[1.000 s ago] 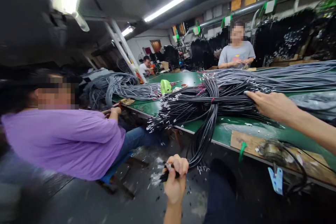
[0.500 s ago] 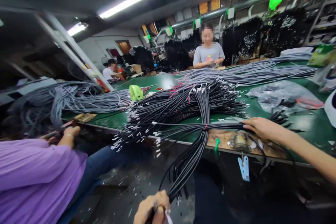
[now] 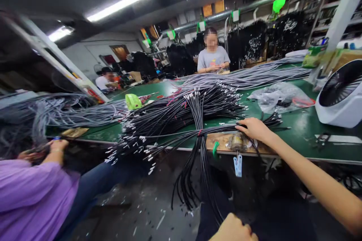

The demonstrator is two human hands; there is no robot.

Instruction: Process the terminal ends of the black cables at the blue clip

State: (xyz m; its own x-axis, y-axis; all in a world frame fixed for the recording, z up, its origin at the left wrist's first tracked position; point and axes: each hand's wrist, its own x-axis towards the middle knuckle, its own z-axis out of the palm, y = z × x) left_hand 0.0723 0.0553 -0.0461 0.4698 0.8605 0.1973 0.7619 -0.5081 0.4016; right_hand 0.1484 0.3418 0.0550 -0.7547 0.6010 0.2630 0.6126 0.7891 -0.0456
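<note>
- The left hand (image 3: pixel 234 228) curls its fingers at the bottom edge, clamped, it seems, on the lower strands of a bundle of black cables (image 3: pixel 220 129).
- The right hand (image 3: pixel 256 130) lays its fingertips together over the bundle's sideways arm; pressing or gripping, I cannot tell.
- Between the two hands' fingers, left of the right fingertips, a red tie (image 3: pixel 200 133) marks where the strands cross.
- To work well, the right fingers should steady the crossing while the left draws evenly, gathering the loose strands (image 3: pixel 185 180) hanging beside its own.
- Just below the right fingers sits a wooden board (image 3: pixel 215 141); beyond the tie, a cable pile (image 3: pixel 166 116).
- Against half a second ago, the left hand is farther right, the lower strands split in two, and the fan (image 3: pixel 339 98) fully shows.
</note>
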